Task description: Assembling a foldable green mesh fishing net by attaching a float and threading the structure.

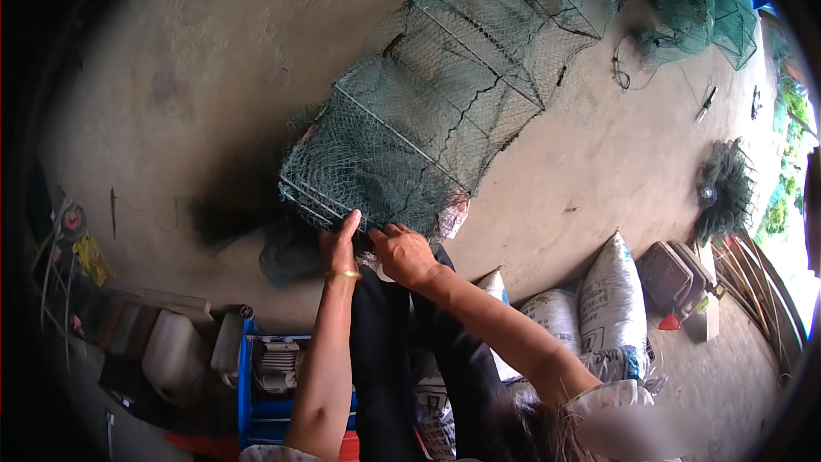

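A long green-grey mesh fish trap (445,94) with several straight cross rods stretches from my lap toward the far right. Its near end is bunched into darker, denser netting. My left hand (339,245) grips the near frame rod of the trap, thumb laid up along it and the other fingers hidden behind. Close beside it, my right hand (405,255) is closed, fingertips curled into the netting at the same edge. Whether it also pinches a cord is hidden. A pinkish-white scrap (452,216) hangs at the trap's near right corner. A yellow band circles my left wrist.
More green netting (697,8) lies at the far right, with a dark net bundle (723,188) nearer. Full white sacks (612,295) stand right of my legs, beside grey containers (667,278). A blue frame (245,376) and pale plastic containers (175,355) are at left.
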`<action>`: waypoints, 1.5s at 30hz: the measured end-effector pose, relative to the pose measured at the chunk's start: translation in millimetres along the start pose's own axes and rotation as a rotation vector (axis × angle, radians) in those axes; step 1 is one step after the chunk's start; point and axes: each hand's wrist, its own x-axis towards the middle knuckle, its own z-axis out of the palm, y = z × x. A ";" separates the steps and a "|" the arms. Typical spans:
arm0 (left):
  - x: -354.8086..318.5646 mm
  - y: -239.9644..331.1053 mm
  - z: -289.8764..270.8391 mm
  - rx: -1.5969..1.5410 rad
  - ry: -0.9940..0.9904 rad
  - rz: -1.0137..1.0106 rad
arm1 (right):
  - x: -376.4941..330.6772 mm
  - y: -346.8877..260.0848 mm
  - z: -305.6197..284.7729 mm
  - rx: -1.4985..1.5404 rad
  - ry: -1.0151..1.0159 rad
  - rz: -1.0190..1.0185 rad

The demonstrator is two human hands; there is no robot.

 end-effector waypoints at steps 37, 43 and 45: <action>3.7 -8.0 -3.6 -0.049 0.016 -0.204 | 18.2 -25.3 10.3 -0.176 0.132 0.139; 32.6 -29.0 -41.2 0.232 0.246 0.141 | 23.8 -46.6 -20.9 -0.174 0.134 0.064; 25.3 -31.3 -32.1 0.213 0.276 0.164 | 51.7 -29.2 -48.0 -0.226 0.363 0.147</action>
